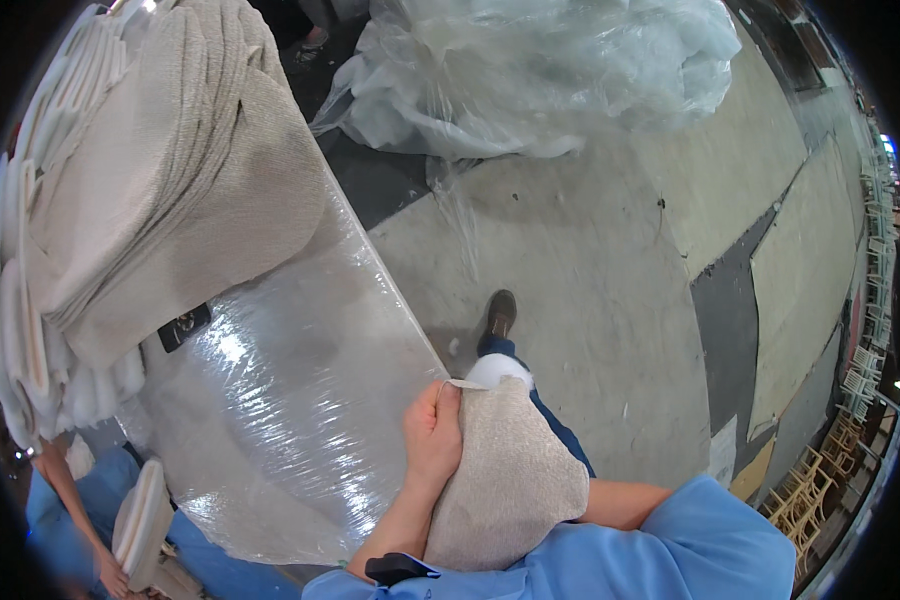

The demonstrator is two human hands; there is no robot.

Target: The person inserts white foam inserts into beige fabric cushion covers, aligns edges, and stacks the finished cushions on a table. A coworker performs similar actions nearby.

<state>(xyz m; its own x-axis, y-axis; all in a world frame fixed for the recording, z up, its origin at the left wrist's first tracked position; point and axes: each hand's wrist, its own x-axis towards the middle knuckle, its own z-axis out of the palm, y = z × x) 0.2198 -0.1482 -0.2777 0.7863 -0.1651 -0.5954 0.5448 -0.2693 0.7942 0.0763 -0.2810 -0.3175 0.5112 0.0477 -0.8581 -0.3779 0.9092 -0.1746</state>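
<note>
A beige fabric cover (510,470) hangs in front of my body, with white padding (500,372) showing at its far edge. My left hand (432,435) is closed on the cover's upper left edge, thumb on top, beside the table's corner. My right forearm reaches in from the right and passes behind or into the cover. My right hand is hidden there, so its fingers do not show. On the table left of me lies a thick stack of beige fabric pieces (180,170), with white padding pieces (20,330) piled along its left side.
Clear plastic film covers the table (280,400); a small black object (184,327) lies by the stack. A co-worker's hand (113,575) holds a padded piece (142,520) at lower left. A large plastic-wrapped white bundle (540,70) sits ahead. Wooden chair frames (820,460) line the far right.
</note>
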